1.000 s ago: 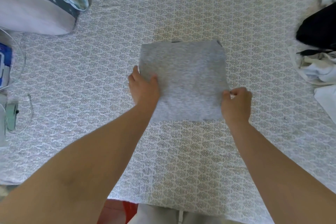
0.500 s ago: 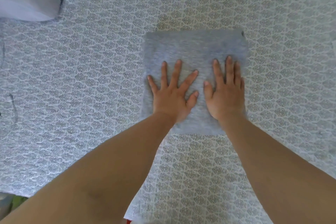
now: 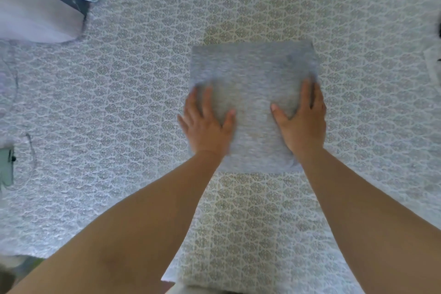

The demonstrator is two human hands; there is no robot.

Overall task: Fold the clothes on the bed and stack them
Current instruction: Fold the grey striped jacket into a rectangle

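Observation:
A grey garment (image 3: 253, 71), folded into a neat rectangle, lies flat on the patterned bedspread (image 3: 143, 93) in the middle of the view. My left hand (image 3: 206, 122) lies flat on its left edge, fingers straight and partly off the cloth. My right hand (image 3: 301, 119) lies flat on its right edge with the thumb spread inward. Both hands press down on the fabric. The image is slightly blurred around the fingers.
A pillow (image 3: 35, 14) with a floral cover sits at the upper left corner. A small pale device with a cable (image 3: 7, 162) lies at the left edge. A bit of white cloth (image 3: 433, 64) shows at the right edge.
My hands have slid apart from the middle of the grey garment to its left and right edges. One second ago they gripped its sides; since then they have lain flat on it.

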